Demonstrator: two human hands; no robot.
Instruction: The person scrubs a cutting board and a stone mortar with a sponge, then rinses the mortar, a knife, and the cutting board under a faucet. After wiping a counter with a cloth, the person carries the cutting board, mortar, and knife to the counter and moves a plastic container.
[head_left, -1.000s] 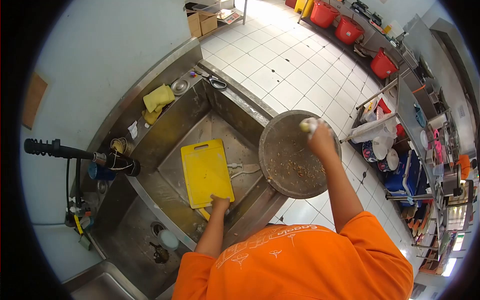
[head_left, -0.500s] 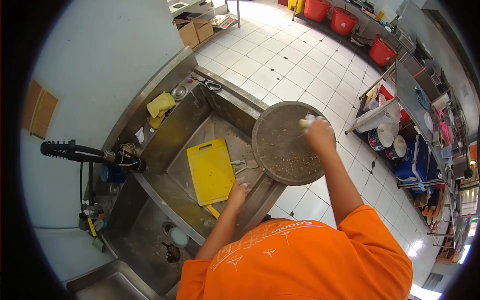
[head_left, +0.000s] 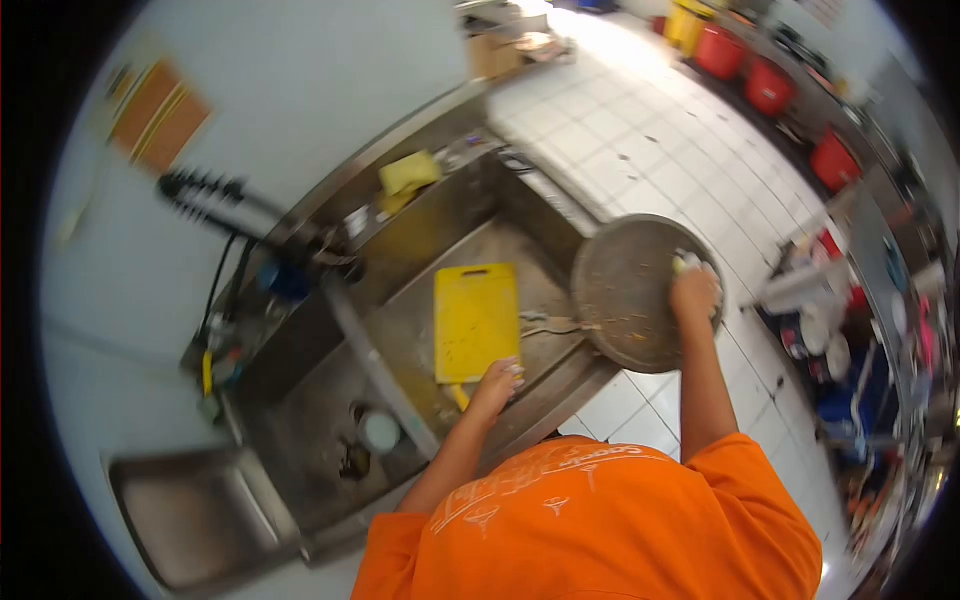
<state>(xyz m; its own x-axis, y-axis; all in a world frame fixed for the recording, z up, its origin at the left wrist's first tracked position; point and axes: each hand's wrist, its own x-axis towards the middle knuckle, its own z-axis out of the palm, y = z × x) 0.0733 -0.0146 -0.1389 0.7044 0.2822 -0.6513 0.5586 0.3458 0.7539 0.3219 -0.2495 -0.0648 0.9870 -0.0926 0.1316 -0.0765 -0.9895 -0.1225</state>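
My right hand (head_left: pixel 697 292) is closed around a pale yellow-green sponge (head_left: pixel 686 263) with white suds on it. It presses near the right side of a large round grey pan (head_left: pixel 625 285), which rests at the sink's front right corner. Brown crumbs lie scattered on the pan's surface. My left hand (head_left: pixel 498 388), with suds on its curled fingers, is at the lower right corner of a yellow cutting board (head_left: pixel 478 315) in the sink basin. What it may hold is hidden. A yellow handle (head_left: pixel 460 397) sticks out below the board.
A metal utensil (head_left: pixel 552 331) lies in the right basin (head_left: pixel 410 300). The left basin holds a pale bowl (head_left: pixel 379 431). A black spring faucet (head_left: pixel 225 200) stands behind the divider. A yellow cloth (head_left: pixel 409 174) sits on the back ledge. Red buckets (head_left: pixel 768 85) and loaded shelves stand across the floor.
The view has turned, so the sink and pan appear farther right. My right hand with the sponge has moved toward the pan's right rim. The crumbs are spread differently; my left hand stays by the board.
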